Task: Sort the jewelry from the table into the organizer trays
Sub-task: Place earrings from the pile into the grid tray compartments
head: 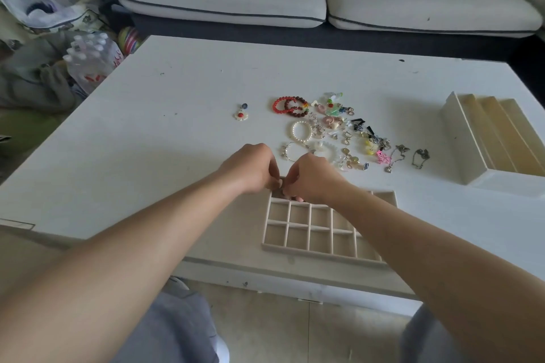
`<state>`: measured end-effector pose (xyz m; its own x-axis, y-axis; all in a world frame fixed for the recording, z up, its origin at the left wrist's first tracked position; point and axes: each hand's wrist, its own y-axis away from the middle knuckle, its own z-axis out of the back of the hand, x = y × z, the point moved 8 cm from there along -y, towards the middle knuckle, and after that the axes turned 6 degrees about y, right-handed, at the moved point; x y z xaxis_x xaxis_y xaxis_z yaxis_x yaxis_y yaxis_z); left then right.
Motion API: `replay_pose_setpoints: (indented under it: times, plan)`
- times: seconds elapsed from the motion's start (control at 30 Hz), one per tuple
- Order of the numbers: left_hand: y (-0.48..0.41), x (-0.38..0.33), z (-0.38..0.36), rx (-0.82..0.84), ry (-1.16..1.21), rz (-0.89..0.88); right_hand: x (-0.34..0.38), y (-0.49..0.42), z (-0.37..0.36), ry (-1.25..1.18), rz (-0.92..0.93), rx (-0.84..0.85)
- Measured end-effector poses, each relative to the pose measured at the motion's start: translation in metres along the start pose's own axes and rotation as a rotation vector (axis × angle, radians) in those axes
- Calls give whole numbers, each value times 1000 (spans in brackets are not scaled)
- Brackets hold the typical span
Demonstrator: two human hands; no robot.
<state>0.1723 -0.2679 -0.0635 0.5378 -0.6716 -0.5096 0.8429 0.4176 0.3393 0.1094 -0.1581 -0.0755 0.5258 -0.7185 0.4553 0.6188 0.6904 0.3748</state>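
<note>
A beige organizer tray (321,227) with a grid of small compartments lies near the table's front edge. My left hand (250,168) and my right hand (309,177) meet over its far left corner, fingers curled together; whatever they pinch is hidden. Behind the hands, a spread of jewelry (333,130) lies on the table: red bead bracelets (287,105), a pearl bracelet (301,132), several earrings and two thin chains (420,158). A flower earring (241,115) lies apart to the left.
A white box with stepped compartments (495,138) stands at the table's right edge. The white table (177,127) has a sofa (324,0) behind it. A pack of water bottles (91,59) stands on the floor to the left.
</note>
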Motion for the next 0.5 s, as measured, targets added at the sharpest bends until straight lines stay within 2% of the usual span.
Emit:
replay_pose_setpoints:
  times: [0.23,0.43,0.5]
  plan:
    - [6,-14,1,-109,-171,3,-2,-5,-5,55,12,-66]
    - [9,-30,-2,-162,-420,-109,2,-8,-15,250,68,-110]
    - [10,-30,-3,-164,-434,-122,2,-8,-15,267,77,-100]
